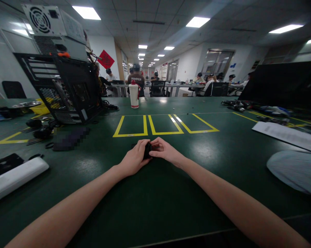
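Observation:
A small black object [147, 151] sits between my hands, low over the green table [155, 206]; its kind does not show, as fingers cover most of it. My left hand [135, 156] is wrapped round its left side, with the thumb along the near edge. From the right, my right hand [164, 150] pinches at the same object with thumb and fingertips. Just beyond my hands, yellow tape outlines [166, 133] mark the tabletop.
A black computer case [67, 89] with power supplies [54, 24] on top stands at the left. A white tumbler [134, 96] stands farther back. Papers [287, 136] and a translucent plastic bag [295, 172] lie at right, a white bar-shaped object [18, 179] at left. People sit in the background.

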`<state>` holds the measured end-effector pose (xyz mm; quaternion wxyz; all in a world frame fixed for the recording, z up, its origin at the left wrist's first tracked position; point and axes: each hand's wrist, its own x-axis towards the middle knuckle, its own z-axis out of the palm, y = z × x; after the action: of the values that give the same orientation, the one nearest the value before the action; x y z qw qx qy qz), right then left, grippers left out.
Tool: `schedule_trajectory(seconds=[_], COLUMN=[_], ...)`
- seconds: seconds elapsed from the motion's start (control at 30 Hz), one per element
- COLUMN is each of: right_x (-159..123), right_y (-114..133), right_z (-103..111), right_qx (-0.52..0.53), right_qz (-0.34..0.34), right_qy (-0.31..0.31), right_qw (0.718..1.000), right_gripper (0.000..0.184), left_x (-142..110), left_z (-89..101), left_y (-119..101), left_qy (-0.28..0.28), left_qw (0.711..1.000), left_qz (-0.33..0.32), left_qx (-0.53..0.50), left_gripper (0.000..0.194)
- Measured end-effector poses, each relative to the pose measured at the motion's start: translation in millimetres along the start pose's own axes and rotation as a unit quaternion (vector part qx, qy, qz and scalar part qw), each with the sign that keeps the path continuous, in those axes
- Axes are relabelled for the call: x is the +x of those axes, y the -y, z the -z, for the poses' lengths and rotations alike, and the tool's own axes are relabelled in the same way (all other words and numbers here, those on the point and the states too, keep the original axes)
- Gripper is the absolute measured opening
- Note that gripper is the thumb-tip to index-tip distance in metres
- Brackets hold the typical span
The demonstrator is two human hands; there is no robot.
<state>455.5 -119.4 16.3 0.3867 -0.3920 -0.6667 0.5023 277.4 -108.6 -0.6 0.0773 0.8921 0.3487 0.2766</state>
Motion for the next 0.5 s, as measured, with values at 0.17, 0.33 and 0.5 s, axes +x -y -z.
schedule_trajectory(seconds=[0.17, 0.33, 0.5], right_x=[1.4, 4.2, 3.0], right_y=[3.1, -2.0, -5.4], right_z=[-3.5, -0.2, 1.6], right_qx=[-0.016, -0.007, 0.018], right_qz=[-0.001, -0.035, -0.009], right_qy=[-0.04, -0.029, 0.006], right_qw=[0.999, 0.999, 1.0], right_gripper=[0.024, 0.03, 0.036], left_x=[-0.3, -0.5, -0.5], left_z=[0.5, 1.9, 1.9], left_y=[0.4, -0.5, -1.0], left_qy=[-0.001, 0.0, 0.005], left_qw=[1.0, 1.0, 1.0], left_qz=[-0.005, -0.011, -0.002], left_qx=[-0.004, -0.005, 0.001], left_gripper=[0.06, 0.058, 0.058])
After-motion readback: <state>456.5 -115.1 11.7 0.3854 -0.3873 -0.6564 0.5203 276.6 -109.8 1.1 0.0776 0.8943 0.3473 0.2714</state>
